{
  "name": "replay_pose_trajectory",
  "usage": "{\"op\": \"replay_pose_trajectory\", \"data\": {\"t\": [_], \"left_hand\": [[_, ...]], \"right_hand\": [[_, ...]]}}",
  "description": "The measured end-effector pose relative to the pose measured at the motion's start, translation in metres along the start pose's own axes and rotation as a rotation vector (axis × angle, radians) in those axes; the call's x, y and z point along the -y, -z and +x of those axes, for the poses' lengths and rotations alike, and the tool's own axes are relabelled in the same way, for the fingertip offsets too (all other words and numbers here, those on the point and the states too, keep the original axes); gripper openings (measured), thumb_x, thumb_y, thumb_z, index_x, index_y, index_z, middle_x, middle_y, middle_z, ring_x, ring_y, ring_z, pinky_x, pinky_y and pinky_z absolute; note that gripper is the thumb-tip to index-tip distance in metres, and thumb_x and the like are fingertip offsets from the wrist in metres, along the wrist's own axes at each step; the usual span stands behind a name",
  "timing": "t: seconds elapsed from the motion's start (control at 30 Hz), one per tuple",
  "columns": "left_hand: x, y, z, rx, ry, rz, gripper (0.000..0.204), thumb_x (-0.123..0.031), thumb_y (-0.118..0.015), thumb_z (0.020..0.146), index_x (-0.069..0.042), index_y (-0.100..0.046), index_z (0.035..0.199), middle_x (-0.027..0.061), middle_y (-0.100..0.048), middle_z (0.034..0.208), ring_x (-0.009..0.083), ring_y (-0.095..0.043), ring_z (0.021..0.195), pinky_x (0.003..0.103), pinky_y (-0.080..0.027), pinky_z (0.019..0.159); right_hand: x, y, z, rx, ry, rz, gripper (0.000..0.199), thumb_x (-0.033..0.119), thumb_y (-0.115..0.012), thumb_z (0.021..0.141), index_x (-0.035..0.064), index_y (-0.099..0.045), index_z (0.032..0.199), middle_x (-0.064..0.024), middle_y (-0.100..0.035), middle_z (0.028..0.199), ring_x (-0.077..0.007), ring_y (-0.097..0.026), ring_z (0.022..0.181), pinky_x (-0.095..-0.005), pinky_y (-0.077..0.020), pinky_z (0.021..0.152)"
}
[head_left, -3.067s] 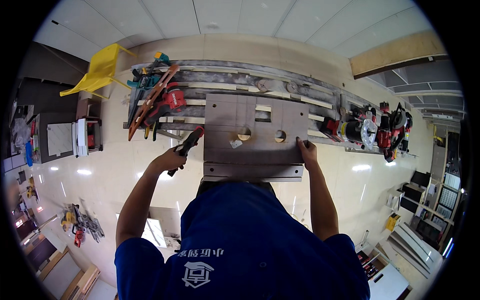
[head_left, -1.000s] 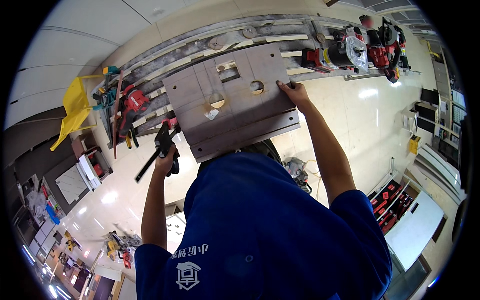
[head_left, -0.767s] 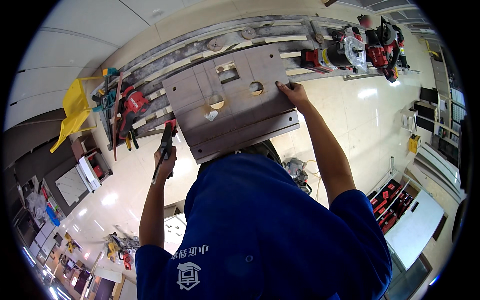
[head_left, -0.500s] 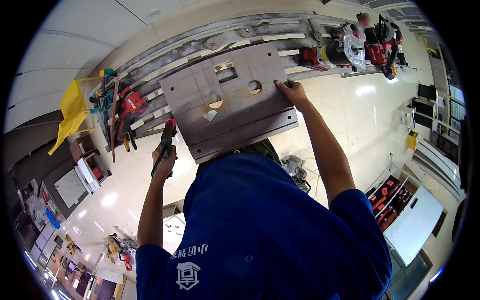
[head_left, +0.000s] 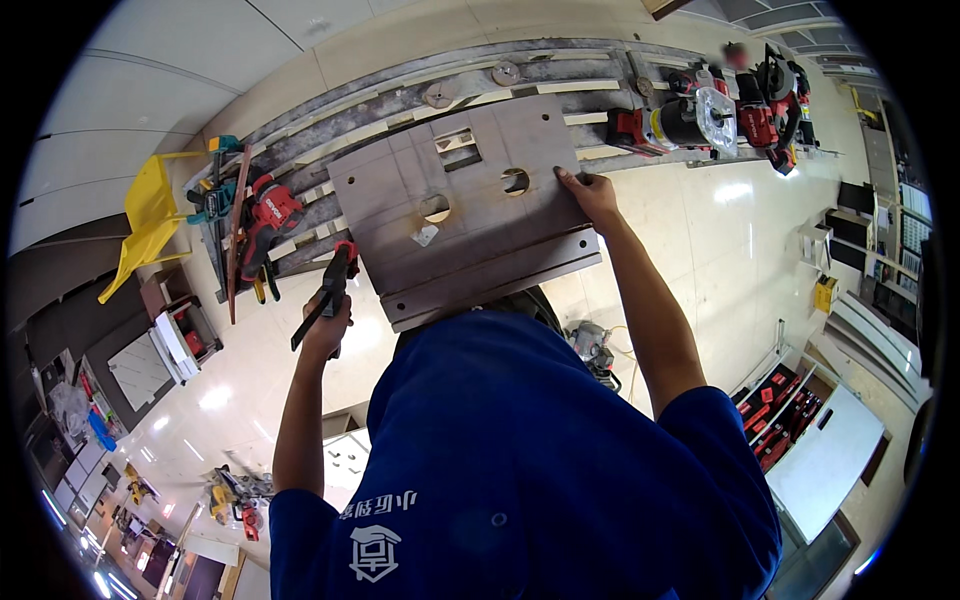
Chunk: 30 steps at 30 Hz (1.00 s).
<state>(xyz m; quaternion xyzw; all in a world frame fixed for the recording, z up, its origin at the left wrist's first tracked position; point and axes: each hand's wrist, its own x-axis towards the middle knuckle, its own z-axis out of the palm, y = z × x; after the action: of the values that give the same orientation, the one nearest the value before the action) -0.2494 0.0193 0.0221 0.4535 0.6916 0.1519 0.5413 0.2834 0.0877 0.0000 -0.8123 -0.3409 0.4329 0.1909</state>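
A grey-brown board (head_left: 470, 222) with a square cutout, two round holes and small corner holes lies over the slatted bench, its near edge close to my body. My right hand (head_left: 594, 200) grips the board's right edge, the thumb on top and the other fingers partly hidden beneath. Just left of the board's near left edge, my left hand (head_left: 328, 322) is wrapped round a black clamp (head_left: 336, 276) with a red end. That red end points away from me, beside the board's edge. A small whitish scrap (head_left: 426, 236) sits on the board.
The slatted bench (head_left: 390, 105) runs across behind the board. A red power tool (head_left: 272, 208) and a teal one (head_left: 212, 200) lie at its left end, near a yellow plastic stool (head_left: 150, 222). More power tools (head_left: 680, 120) stand at the right, and an open tool drawer (head_left: 775, 410) is lower right.
The view has shifted slightly, so the board and bench appear a little lower. My left hand has tilted the clamp slightly; my right hand keeps its grip on the board's edge.
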Motion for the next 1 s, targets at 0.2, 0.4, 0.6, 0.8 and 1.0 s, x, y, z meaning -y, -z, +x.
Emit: {"op": "replay_pose_trajectory", "data": {"t": [0.2, 0.4, 0.6, 0.8, 1.0], "left_hand": [[0.018, 0.002, -0.001, 0.051, 0.025, -0.032, 0.021, -0.011, -0.064, 0.088, 0.003, -0.059, 0.104, 0.0101, -0.066, 0.075, 0.0183, -0.068, 0.066, 0.031, -0.057, 0.063], [0.007, 0.003, -0.014, 0.12, 0.223, -0.103, 0.024, -0.026, -0.063, 0.093, -0.002, -0.062, 0.09, 0.0085, -0.066, 0.073, 0.0186, -0.068, 0.066, 0.034, -0.051, 0.061], [0.008, 0.004, -0.037, 0.084, 0.199, -0.187, 0.021, -0.024, -0.063, 0.093, -0.004, -0.061, 0.088, 0.0068, -0.064, 0.073, 0.0169, -0.063, 0.063, 0.034, -0.05, 0.061], [-0.003, 0.005, -0.058, 0.034, 0.2, -0.094, 0.023, -0.027, -0.063, 0.093, -0.005, -0.061, 0.086, 0.0047, -0.063, 0.072, 0.0143, -0.061, 0.063, 0.032, -0.048, 0.058], [-0.019, 0.0, -0.075, 0.041, 0.16, 0.008, 0.026, -0.029, -0.061, 0.094, -0.004, -0.06, 0.087, 0.0042, -0.061, 0.071, 0.0139, -0.06, 0.062, 0.032, -0.048, 0.059]], "right_hand": [[0.006, -0.007, -0.001, -0.064, 0.001, -0.126, 0.085, 0.071, -0.068, 0.075, -0.0077, -0.07, 0.106, -0.0242, -0.07, 0.101, -0.03, -0.069, 0.098, -0.0381, -0.052, 0.086], [-0.003, -0.006, 0.014, -0.017, 0.001, -0.165, 0.099, 0.079, -0.062, 0.072, -0.0115, -0.065, 0.113, -0.034, -0.064, 0.112, -0.0419, -0.06, 0.116, -0.0425, -0.0478, 0.096], [-0.009, -0.009, 0.018, -0.013, -0.039, -0.196, 0.093, 0.075, -0.065, 0.074, -0.0089, -0.066, 0.113, -0.0302, -0.066, 0.112, -0.0401, -0.062, 0.112, -0.0421, -0.0482, 0.096], [-0.016, -0.007, 0.007, 0.074, 0.078, -0.136, 0.088, 0.074, -0.064, 0.076, -0.008, -0.067, 0.108, -0.0278, -0.068, 0.105, -0.0391, -0.065, 0.106, -0.0425, -0.0498, 0.093], [0.0, -0.005, -0.003, 0.026, 0.105, -0.202, 0.088, 0.077, -0.062, 0.075, -0.0062, -0.07, 0.102, -0.0286, -0.069, 0.1, -0.0399, -0.066, 0.104, -0.0438, -0.0503, 0.091]]}}
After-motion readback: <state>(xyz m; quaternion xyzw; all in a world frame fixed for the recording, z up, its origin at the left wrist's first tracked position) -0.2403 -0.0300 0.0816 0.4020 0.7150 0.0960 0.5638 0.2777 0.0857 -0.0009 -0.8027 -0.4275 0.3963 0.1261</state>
